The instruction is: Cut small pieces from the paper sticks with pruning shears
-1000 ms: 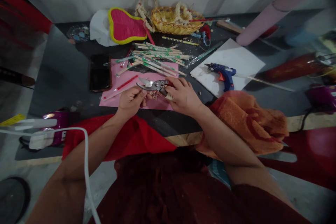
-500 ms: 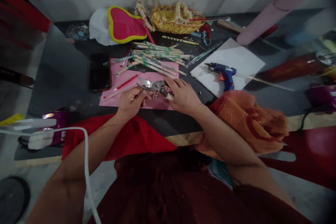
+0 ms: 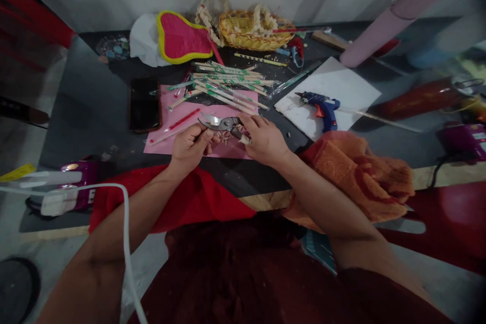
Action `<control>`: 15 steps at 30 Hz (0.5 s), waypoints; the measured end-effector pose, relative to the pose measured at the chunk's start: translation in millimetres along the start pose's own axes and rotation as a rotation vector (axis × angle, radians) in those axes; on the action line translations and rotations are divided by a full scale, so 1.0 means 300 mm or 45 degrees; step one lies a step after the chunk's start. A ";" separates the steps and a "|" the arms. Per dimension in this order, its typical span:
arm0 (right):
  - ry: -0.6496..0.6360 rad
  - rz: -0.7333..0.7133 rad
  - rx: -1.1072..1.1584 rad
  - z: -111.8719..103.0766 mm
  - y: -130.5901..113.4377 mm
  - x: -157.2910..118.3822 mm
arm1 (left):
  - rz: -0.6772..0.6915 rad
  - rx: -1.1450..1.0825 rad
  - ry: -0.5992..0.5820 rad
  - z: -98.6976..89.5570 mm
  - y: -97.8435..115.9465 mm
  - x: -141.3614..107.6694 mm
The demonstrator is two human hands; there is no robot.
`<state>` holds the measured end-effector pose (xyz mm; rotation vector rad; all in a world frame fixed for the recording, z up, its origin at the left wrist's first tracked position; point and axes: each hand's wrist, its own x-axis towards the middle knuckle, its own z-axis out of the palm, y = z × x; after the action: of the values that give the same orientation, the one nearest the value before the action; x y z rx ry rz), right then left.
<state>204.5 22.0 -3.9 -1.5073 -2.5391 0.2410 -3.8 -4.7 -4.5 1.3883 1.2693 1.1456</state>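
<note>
Your right hand (image 3: pixel 264 139) is clenching the shears (image 3: pixel 224 123) above the pink paper (image 3: pixel 163 149), your left hand (image 3: pixel 189 148) is curling beside them, and the basket (image 3: pixel 243 35) is holding a looped strand (image 3: pixel 264 17) beyond the sticks (image 3: pixel 228 83).

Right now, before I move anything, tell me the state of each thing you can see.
Pruning shears: blades parted, between both hands.
Left hand: curled around the shears.
Right hand: pinching the handle end.
Glue gun: lying on its side on a white board.
Phone: screen dark.
Printed wooden sticks: loose heap on pink paper.
</note>
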 end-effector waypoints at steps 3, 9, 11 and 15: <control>-0.019 -0.004 -0.031 -0.009 0.000 0.002 | 0.013 -0.007 0.027 -0.001 -0.002 0.003; -0.072 -0.090 -0.065 -0.024 0.012 0.000 | -0.042 -0.062 -0.101 -0.013 0.001 0.000; -0.071 -0.093 -0.067 -0.025 0.015 -0.001 | -0.069 -0.113 -0.133 -0.016 0.000 0.000; -0.046 -0.080 -0.037 -0.021 0.015 -0.002 | -0.113 -0.167 -0.148 -0.021 0.001 0.003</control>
<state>210.1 23.9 1.3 -1.4435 -2.6243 0.2253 -10.0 -3.7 -3.3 1.2703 1.1413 1.0531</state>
